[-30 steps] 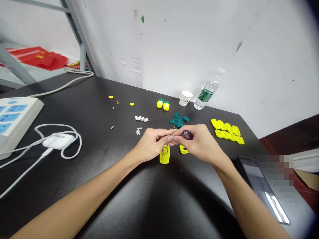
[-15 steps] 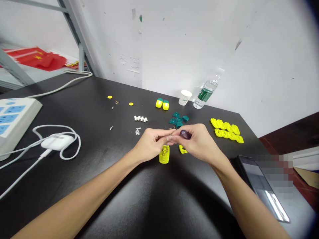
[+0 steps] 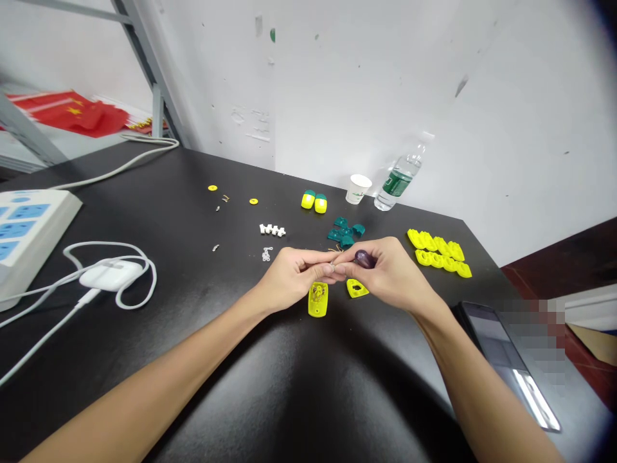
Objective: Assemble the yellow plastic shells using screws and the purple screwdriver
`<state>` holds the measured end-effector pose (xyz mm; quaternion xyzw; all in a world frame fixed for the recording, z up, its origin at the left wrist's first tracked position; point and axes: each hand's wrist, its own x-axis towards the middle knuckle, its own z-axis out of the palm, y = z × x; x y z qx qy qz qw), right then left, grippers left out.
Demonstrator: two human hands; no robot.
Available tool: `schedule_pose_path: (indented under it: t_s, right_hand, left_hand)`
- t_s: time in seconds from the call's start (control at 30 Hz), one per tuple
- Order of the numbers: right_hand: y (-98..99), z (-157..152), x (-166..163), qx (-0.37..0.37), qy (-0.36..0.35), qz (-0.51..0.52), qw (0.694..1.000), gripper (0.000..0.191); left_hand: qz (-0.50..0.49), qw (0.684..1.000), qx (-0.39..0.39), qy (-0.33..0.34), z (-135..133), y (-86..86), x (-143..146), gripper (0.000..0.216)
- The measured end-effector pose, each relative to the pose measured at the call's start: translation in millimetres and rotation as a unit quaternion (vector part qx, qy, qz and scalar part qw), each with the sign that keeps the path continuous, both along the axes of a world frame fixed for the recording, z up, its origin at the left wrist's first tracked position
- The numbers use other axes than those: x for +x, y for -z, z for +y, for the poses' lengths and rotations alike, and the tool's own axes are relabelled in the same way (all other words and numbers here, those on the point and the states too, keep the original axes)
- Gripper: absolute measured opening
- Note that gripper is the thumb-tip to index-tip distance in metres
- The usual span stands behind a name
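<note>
"Where are the hands?"
"Left hand [image 3: 294, 280] and right hand [image 3: 390, 273] meet at the fingertips [image 3: 332, 268], both curled inward in a pinch."
"And the arms?"
"Left forearm [image 3: 144, 386] and right forearm [image 3: 486, 392] angle in from below, bare, wrists gently bent."

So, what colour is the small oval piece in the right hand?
Dark purple, seen best in the head view: the oval piece sits in the right hand.

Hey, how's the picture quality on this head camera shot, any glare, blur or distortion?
In the head view, a broad sheen of glare lies on the black tabletop; a bright streak crosses the smartphone; a pixelated patch blurs the area beside it; the wide lens bends the edges and darkens the top right corner.
</note>
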<state>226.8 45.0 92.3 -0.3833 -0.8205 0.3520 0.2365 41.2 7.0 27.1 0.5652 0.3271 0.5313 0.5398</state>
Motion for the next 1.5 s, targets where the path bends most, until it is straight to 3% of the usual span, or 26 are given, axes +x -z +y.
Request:
schedule_pose_path:
  t_s: [0.5, 0.63, 1.5]
  right_hand:
    - [-1.0, 1.0, 0.7, -0.038, 0.009, 0.016, 0.999, 0.013]
    - [-2.5, -0.9, -0.8, -0.037, 0.046, 0.038, 0.998, 0.022]
    - [-1.4, 3.9, 0.4, -0.060, 0.023, 0.023, 0.998, 0.025]
  left_hand:
    - [-0.007, 1.000, 0.000, -0.006, -0.2, -1.5, 1.5, 0.023]
    - [-0.029, 1.000, 0.001, -0.004, 0.6, -1.5, 1.1, 0.023]
    - [-0.015, 1.000, -0.010, 0.008, -2.0, -3.9, 2.6, 0.023]
